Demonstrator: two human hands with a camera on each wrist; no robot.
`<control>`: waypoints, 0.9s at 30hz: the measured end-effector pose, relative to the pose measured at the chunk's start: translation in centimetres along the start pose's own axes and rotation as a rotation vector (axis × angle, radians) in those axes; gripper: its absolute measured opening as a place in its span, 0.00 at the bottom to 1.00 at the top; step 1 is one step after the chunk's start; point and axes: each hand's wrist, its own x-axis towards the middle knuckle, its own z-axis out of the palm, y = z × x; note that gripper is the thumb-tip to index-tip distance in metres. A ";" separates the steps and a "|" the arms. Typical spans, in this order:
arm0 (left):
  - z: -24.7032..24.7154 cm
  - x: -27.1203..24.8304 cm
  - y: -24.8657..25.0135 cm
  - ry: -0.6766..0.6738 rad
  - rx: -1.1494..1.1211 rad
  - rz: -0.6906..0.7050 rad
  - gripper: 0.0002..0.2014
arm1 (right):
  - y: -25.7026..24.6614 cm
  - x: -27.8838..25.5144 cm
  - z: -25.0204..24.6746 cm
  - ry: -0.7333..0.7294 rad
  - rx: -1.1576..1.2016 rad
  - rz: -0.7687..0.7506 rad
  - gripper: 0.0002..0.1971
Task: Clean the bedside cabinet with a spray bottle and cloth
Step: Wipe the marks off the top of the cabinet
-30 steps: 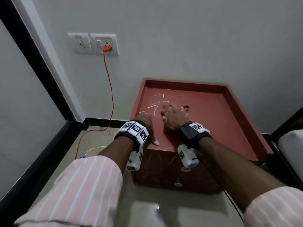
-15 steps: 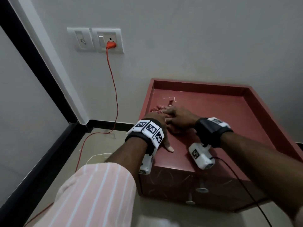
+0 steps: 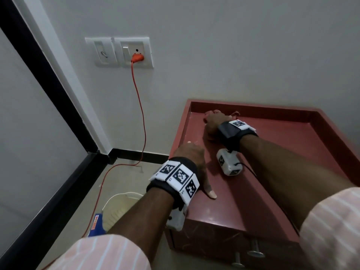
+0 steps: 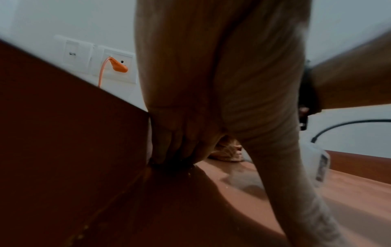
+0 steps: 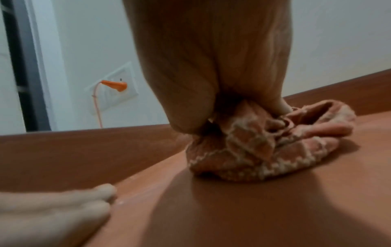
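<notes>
Our right hand point(image 3: 211, 123) clamps the bunched cloth point(image 5: 264, 147) at the red cabinet point(image 3: 253, 201) top's back-left corner; left hand point(image 3: 191, 158) flat, fingers straight, near its left edge. Orange cord point(image 3: 140, 117) plugged into wall socket point(image 3: 136, 52).

l hand point(image 3: 191, 158) flat, r hand point(image 3: 212, 123) fingers clenched.

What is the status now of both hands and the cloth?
Right hand grips the bunched cloth at the cabinet top's back left corner. Left hand rests flat near the left edge. Nothing in the way.
</notes>
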 end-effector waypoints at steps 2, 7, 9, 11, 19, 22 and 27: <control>0.1 0.2 0.0 -0.030 0.022 0.007 0.45 | -2.3 0.6 -0.2 0.009 0.030 -0.118 0.29; -0.1 0.2 -0.1 -0.017 0.015 0.009 0.44 | -3.4 0.8 0.0 0.140 0.154 -0.195 0.15; -0.2 -0.1 0.0 -0.015 -0.002 -0.014 0.44 | -2.8 -1.1 -0.1 0.115 0.204 -0.223 0.15; -0.5 -0.3 0.3 -0.001 0.005 -0.019 0.42 | -1.6 -3.1 -0.1 0.031 0.229 -0.339 0.14; -0.4 -0.8 0.5 -0.071 0.005 -0.049 0.52 | 5.3 -2.4 0.7 0.084 0.019 0.157 0.32; -0.3 -0.1 0.7 -0.028 -0.007 -0.046 0.37 | 2.9 -1.3 0.6 -0.068 -0.066 0.243 0.37; 0.2 0.8 0.3 -0.018 0.009 -0.033 0.37 | -2.0 -0.9 -0.1 0.019 -0.054 -0.133 0.21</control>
